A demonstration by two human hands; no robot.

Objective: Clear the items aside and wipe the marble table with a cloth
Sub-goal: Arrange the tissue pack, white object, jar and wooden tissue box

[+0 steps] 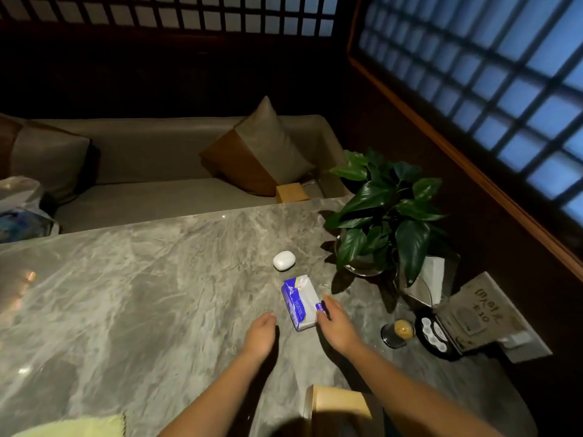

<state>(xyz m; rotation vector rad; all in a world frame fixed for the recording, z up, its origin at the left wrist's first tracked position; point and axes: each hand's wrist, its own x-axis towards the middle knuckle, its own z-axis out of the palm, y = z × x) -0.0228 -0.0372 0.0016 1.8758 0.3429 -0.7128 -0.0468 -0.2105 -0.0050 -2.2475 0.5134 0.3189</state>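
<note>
Marble desk (132, 294) is filling most of the view, grey-veined, with a sofa running along its far edge. Potted plant (383, 216) is standing at the right side, with a stand-up sign (482, 313), a round dark tray (433, 334) and a small candle glass (398, 332) crowding the right edge below it. Yellow cloth (79, 425) is lying at the near left corner, untouched, well apart from both hands. Tissue pack (300, 302), blue and white, is lying mid-desk, long axis running away from the person and slightly left. Right hand (336, 323) is pinching the pack's near right corner; left hand (262, 334) is hovering released just left of it, touching nothing. White earbud case (284, 260) is sitting just beyond the pack. Judgement: sliding the pack rightward is looking cramped, with plant and tray in the way.
</note>
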